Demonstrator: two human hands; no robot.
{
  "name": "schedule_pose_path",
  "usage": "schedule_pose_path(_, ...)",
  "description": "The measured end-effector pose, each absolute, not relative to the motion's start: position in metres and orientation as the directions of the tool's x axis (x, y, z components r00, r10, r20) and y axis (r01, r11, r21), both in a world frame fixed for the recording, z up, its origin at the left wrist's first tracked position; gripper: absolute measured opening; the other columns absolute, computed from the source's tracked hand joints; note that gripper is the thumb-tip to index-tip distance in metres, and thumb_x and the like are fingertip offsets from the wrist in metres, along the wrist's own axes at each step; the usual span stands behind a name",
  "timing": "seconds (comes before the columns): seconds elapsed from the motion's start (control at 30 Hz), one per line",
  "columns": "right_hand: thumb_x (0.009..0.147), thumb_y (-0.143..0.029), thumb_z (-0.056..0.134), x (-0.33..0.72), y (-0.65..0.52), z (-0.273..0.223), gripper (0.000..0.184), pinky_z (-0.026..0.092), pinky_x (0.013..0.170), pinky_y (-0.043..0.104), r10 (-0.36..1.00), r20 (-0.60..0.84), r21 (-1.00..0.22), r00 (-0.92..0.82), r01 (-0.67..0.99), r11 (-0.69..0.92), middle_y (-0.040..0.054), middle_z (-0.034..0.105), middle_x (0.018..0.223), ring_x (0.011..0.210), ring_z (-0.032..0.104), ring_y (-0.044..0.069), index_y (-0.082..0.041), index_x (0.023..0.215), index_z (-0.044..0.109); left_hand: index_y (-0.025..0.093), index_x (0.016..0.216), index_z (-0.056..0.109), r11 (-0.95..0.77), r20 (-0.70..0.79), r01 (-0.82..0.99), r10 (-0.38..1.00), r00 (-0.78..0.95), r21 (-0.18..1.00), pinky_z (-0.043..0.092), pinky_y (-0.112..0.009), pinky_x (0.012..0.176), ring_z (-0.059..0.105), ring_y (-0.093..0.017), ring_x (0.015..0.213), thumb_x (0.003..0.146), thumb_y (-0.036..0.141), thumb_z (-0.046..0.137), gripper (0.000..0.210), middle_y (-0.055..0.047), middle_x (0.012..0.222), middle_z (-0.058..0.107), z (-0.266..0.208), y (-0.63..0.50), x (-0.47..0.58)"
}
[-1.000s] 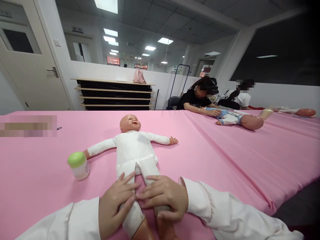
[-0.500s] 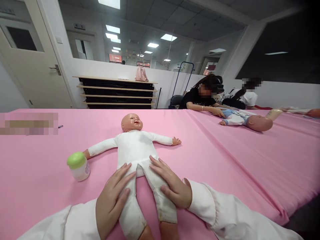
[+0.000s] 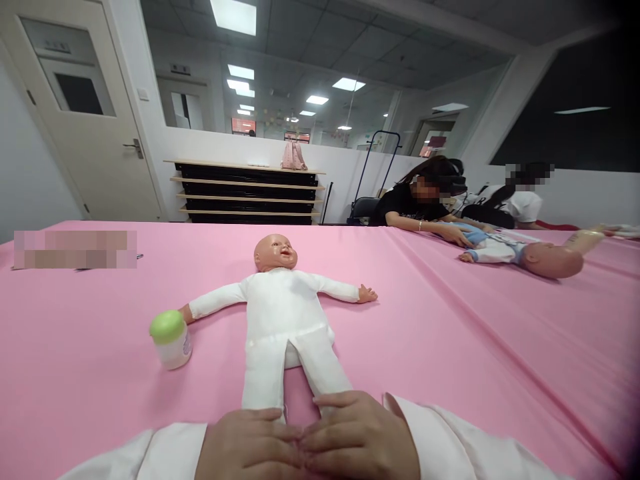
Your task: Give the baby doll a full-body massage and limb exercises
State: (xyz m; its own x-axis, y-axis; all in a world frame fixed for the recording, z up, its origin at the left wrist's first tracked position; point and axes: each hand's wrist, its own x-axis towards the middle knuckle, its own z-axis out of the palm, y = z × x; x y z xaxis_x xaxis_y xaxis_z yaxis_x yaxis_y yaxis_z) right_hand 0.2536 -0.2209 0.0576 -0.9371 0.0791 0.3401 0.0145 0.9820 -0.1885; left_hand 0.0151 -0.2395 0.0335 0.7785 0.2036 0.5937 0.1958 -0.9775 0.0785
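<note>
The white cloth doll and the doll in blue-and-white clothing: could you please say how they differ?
The white cloth doll points its head away from the camera; the doll in blue-and-white clothing lies crosswise, head to the right. The left hand and right hand are over the white doll's legs; a co-worker's hand is at the blue-and-white doll's body. Both lie on pink cloth.
</note>
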Motion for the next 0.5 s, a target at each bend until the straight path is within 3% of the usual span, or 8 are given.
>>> schedule_pose_path(0.1, 0.089, -0.033, 0.033, 0.260, -0.220, 0.058, 0.039, 0.022, 0.110, 0.030, 0.078, 0.413, -0.164, -0.908, 0.010, 0.986, 0.0080, 0.061, 0.116, 0.118, 0.049, 0.014, -0.012, 0.118, 0.049, 0.022, 0.099, 0.061, -0.965, 0.637, 0.248, 0.244, 0.731, 0.086, 0.030, -0.017, 0.104, 0.057, -0.006, 0.106, 0.088, 0.022, 0.050, 0.016, 0.007, 0.098, 0.069, 0.034, -0.242, 0.012)
schedule_pose_path(0.23, 0.089, -0.031, 0.034, 0.268, -0.216, 0.053, 0.045, 0.018, 0.111, 0.038, 0.213, 0.522, -0.119, -0.826, 0.177, 0.977, 0.0111, 0.040, 0.138, 0.129, 0.034, 0.019, -0.015, 0.132, 0.035, 0.022, 0.110, 0.058, -0.863, 0.773, 0.472, 0.419, 0.476, 0.178, 0.033, -0.024, 0.104, 0.049, -0.012, 0.117, 0.092, 0.027, 0.037, 0.029, -0.001, 0.116, 0.062, 0.019, -0.240, 0.015)
schedule_pose_path(0.37, 0.089, -0.037, 0.035, 0.269, -0.216, 0.047, 0.055, 0.010, 0.112, 0.041, 0.255, 0.503, -0.102, -0.826, 0.237, 0.966, 0.0110, 0.026, 0.145, 0.133, 0.026, 0.021, -0.016, 0.139, 0.023, 0.022, 0.131, 0.042, -0.671, 0.718, 0.685, 0.622, 0.312, 0.284, 0.031, -0.032, 0.106, 0.034, -0.017, 0.130, 0.091, 0.027, 0.034, 0.041, -0.004, 0.138, 0.041, 0.000, -0.235, 0.025)
schedule_pose_path(0.5, 0.091, -0.037, 0.030, 0.270, -0.215, 0.043, 0.054, 0.010, 0.112, 0.043, 0.425, 0.466, -0.204, -0.776, 0.374, 0.905, 0.0096, 0.015, 0.148, 0.136, 0.014, 0.023, -0.017, 0.141, 0.021, 0.023, 0.137, 0.033, -0.656, 0.684, 0.711, 0.642, 0.348, 0.253, 0.027, -0.038, 0.108, 0.029, -0.018, 0.132, 0.092, 0.028, 0.031, 0.045, -0.005, 0.140, 0.039, -0.008, -0.229, 0.024)
